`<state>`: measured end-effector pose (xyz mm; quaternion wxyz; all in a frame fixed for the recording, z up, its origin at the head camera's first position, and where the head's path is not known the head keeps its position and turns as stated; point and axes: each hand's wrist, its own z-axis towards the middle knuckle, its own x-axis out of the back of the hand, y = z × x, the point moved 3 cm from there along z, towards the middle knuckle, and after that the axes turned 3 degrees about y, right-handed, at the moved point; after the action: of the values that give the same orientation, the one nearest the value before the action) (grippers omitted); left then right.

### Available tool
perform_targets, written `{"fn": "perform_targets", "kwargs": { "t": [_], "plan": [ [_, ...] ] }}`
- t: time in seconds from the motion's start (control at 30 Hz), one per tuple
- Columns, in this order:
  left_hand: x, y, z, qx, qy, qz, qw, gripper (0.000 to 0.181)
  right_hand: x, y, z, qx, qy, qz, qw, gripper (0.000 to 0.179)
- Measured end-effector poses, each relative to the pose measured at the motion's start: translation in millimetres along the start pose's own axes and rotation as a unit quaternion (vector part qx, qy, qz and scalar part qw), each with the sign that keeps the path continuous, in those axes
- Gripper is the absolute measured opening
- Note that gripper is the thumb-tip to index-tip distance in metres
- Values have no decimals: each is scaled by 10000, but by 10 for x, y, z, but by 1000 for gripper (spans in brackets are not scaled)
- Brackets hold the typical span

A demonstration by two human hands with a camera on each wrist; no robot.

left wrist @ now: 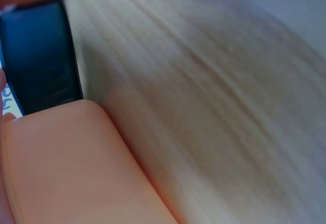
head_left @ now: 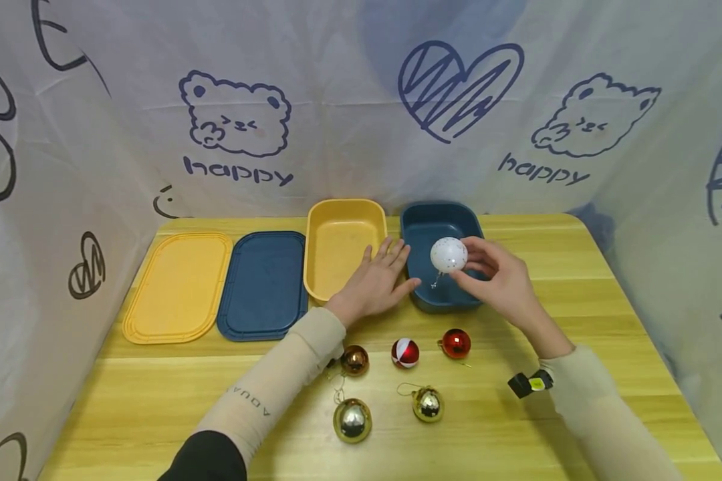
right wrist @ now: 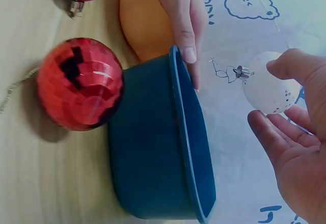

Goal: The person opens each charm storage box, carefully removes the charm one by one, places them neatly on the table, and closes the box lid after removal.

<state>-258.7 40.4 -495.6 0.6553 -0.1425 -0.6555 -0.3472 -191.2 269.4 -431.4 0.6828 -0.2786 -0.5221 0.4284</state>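
Observation:
Between the thumb and fingers of my right hand (head_left: pixel 498 277) is a white speckled bauble (head_left: pixel 448 255) with a silver cap and thin hanging loop. It is held above the dark blue box (head_left: pixel 440 304); the right wrist view shows the bauble (right wrist: pixel 270 84) apart from the box's rim (right wrist: pixel 178 86). My left hand (head_left: pixel 374 284) lies flat with fingers extended, at the near right side of the yellow box (head_left: pixel 317 287). Its fingertips reach the blue box's left rim. In the left wrist view, the yellow box's wall (left wrist: pixel 66 163) fills the lower left.
A red bauble (head_left: pixel 456 343), a red-and-white bauble (head_left: pixel 405 353), a copper bauble (head_left: pixel 355 360) and two gold baubles (head_left: pixel 352 420) lie on the wooden table (head_left: pixel 487 441). A yellow lid (head_left: pixel 180 287) and a blue lid (head_left: pixel 263 286) lie left of the boxes. A printed cloth hangs behind.

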Motion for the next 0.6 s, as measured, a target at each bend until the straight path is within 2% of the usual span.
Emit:
{"fn": "perform_targets", "kwargs": {
  "t": [0.6],
  "plan": [
    [1, 2, -13, -20, -11, -90, 10000, 81, 74, 12, -658, 191, -273, 405, 9986, 59]
  ]
}}
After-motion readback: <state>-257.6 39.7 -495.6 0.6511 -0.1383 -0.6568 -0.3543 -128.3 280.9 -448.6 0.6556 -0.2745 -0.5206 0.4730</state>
